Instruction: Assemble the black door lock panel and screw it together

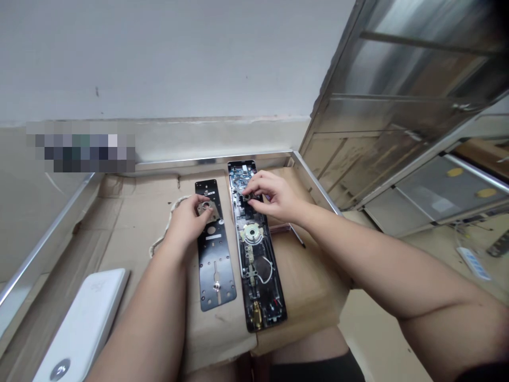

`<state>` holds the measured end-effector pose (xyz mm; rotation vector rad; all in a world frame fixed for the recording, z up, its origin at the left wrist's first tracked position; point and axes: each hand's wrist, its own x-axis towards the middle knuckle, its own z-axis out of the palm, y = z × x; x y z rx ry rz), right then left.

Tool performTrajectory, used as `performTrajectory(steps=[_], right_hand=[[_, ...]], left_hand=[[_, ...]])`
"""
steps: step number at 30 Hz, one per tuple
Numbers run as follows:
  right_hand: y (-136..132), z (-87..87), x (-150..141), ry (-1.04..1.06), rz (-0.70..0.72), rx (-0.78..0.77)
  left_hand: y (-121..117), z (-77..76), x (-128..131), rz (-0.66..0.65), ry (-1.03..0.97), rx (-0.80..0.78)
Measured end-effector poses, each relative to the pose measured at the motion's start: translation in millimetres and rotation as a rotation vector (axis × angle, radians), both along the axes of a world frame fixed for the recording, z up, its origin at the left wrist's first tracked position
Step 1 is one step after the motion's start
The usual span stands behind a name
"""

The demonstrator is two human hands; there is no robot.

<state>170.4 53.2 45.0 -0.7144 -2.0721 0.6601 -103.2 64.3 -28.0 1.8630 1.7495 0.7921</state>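
On the cardboard lies a long black housing [266, 286], its inside facing up, with a blue circuit board [242, 174] at the far end, a round metal disc [252, 232] midway and a brass-coloured cylinder [257, 315] at the near end. My right hand [272, 196] pinches a small dark round part [248, 197] over the upper half of the housing. To its left is a flat black plate [216, 265] with holes and slots. My left hand [190, 220] grips a small metal bracket [212, 209] with a round hole, over the upper part of that plate.
A white power bank [85, 323] lies at the front left. A pen [297, 236] rests right of the housing. A metal rim [214, 159] edges the table before a wall. Metal doors [382, 95] and a power strip [473, 262] are at right.
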Motion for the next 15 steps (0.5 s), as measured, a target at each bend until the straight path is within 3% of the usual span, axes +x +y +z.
performTrajectory(steps=[4,10,15], right_hand=[[-0.1,0.0,-0.1,0.002,0.003,-0.012],[1.0,0.0,0.8,-0.015,-0.002,-0.033],[1.5,-0.4,1.6,-0.019,0.016,-0.005]], left_hand=[[-1.8,1.1,-1.4,-0.069,0.055,0.007],[-2.7,3.8,-16.5,-0.161,0.112,-0.171],[-0.1,0.5,-26.2,-0.08,0.171,-0.156]])
